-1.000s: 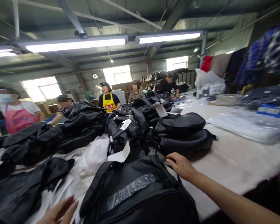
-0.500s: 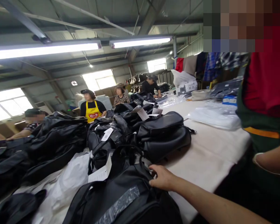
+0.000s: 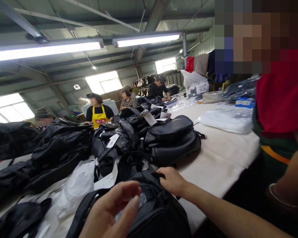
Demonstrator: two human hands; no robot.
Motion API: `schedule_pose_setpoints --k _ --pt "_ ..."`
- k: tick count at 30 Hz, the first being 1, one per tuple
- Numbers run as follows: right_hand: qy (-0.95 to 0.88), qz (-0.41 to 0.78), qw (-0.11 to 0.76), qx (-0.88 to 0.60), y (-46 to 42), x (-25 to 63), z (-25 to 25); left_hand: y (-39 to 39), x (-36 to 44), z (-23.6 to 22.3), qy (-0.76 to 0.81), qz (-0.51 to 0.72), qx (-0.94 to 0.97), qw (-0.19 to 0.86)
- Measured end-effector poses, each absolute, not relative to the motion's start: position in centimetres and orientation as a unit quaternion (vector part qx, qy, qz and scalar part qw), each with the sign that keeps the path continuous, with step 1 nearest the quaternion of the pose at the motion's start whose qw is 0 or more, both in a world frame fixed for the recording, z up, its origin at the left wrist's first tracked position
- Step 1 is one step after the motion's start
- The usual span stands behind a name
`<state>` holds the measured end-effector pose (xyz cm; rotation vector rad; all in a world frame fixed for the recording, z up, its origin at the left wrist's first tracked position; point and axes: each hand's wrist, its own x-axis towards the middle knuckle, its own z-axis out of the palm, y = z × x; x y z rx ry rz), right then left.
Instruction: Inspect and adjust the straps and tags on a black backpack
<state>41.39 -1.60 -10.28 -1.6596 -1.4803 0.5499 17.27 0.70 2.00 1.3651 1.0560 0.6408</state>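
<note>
A black backpack (image 3: 161, 211) lies closest to me at the front of the table. It has a clear plastic-wrapped strip on it and a white paper tag (image 3: 106, 180) near its top handle. My right hand (image 3: 172, 181) grips the bag's upper right edge, fingers bent over the black material. Above the bag's left part hovers my left hand (image 3: 114, 210), its fingers curved and thumb held apart, with nothing between them. It hides much of the plastic-wrapped strip.
More black bags (image 3: 173, 138) with tags are piled beyond. Black bags (image 3: 62, 148) and white plastic (image 3: 76, 185) lie left. Stacked clear bags (image 3: 225, 120) rest on the pale tabletop (image 3: 221, 148). A co-worker in red (image 3: 283, 102) stands close at right; several others work farther back.
My left hand has come into view over the backpack. My right hand's fingers have closed onto the bag's edge. The co-worker's arm at right has shifted.
</note>
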Motion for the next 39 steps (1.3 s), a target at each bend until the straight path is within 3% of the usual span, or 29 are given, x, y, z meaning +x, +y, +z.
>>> schedule_pose_setpoints --k 5,9,12,18,22,25,34,39 --pt "-0.605 0.281 0.498 -0.553 -3.3 40.4 -7.1 2.2 22.4 0.7 0.472 0.277 0.544 0.636" --pt "-0.731 0.175 0.408 -0.518 -6.0 38.3 -6.0 3.6 24.4 -2.8 0.439 0.25 0.445 0.74" --pt "-0.8 0.146 0.325 -0.483 -7.6 37.4 -5.8 3.7 24.7 -4.5 0.456 0.281 0.408 0.739" --pt "-0.664 0.309 0.482 -0.481 -6.6 39.4 -5.7 2.7 22.8 -4.0 0.37 0.338 0.405 0.765" --pt "-0.54 0.417 0.532 -0.501 -4.6 39.8 -5.9 2.1 22.3 -3.3 0.307 0.356 0.407 0.783" --pt "-0.547 0.436 0.556 -0.448 -4.1 39.0 -4.8 2.2 22.6 -3.1 0.271 0.357 0.422 0.788" --pt "-0.642 0.431 0.44 -0.457 -2.5 37.9 -2.6 2.8 21.7 1.9 0.305 0.428 0.387 0.758" --pt "-0.687 0.291 0.375 -0.551 -1.0 38.4 -3.7 1.3 20.5 2.5 0.411 0.457 0.392 0.685"
